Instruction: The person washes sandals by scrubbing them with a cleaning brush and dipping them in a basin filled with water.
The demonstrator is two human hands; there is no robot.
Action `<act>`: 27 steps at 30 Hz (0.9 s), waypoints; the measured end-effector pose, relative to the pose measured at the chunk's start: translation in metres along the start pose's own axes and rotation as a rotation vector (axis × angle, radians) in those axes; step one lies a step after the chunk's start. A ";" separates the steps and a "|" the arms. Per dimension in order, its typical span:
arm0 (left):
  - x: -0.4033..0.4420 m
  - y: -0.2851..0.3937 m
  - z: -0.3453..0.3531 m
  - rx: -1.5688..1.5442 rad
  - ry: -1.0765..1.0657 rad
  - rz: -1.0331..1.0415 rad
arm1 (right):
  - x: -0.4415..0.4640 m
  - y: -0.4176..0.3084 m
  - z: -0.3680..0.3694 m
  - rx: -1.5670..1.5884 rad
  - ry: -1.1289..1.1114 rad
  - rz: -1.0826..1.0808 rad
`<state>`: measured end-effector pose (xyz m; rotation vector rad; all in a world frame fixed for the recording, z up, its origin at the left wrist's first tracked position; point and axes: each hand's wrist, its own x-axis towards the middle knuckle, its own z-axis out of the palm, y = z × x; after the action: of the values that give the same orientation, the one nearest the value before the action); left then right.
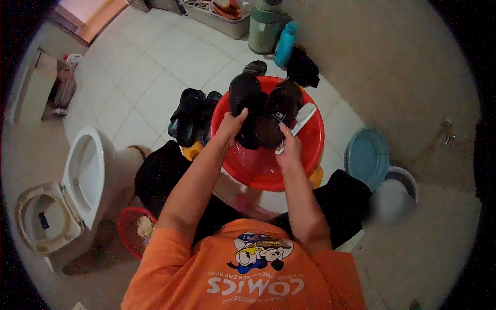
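Observation:
My left hand (233, 126) is closed on a dark slipper (245, 93), with the thumb along its edge. A second dark slipper (283, 101) with a small white label lies beside it; my right hand (290, 145) has its thumb against this one. The same hand grips a white scrub brush (306, 113), whose bristled head points up and to the right. Both slippers are above a red basin (253, 173) between my knees. How the fingers sit underneath the slippers is hidden.
Several dark slippers (187, 116) stand left of the basin. A toilet (88, 170) and a red basket (135, 232) are at left. A thermos (262, 31) and a blue bottle (285, 44) stand at the wall; a blue basin (367, 157) is at right.

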<state>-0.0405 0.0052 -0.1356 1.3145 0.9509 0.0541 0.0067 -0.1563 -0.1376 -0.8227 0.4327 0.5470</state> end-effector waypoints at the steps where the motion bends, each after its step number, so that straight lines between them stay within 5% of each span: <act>1: 0.010 -0.007 -0.001 -0.116 -0.063 0.053 | -0.001 0.000 0.002 -0.038 0.004 0.033; 4: 0.024 -0.014 -0.002 -0.011 -0.069 0.371 | 0.005 0.007 0.001 -0.095 -0.017 0.073; 11: -0.030 0.035 -0.004 0.211 -0.027 0.402 | 0.012 0.024 -0.003 -0.123 -0.112 0.104; 16: -0.050 0.065 -0.002 0.494 0.155 0.620 | -0.009 0.029 0.015 -0.080 -0.092 0.141; 22: -0.026 0.116 -0.040 0.731 0.136 0.490 | 0.012 0.042 0.011 -0.001 -0.165 0.242; 27: 0.019 0.122 -0.106 0.493 0.248 0.463 | 0.013 0.038 0.012 -0.144 -0.142 0.212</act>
<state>-0.0367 0.1369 -0.0391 2.0044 0.8770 0.3647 -0.0045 -0.1225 -0.1588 -0.8745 0.3544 0.8357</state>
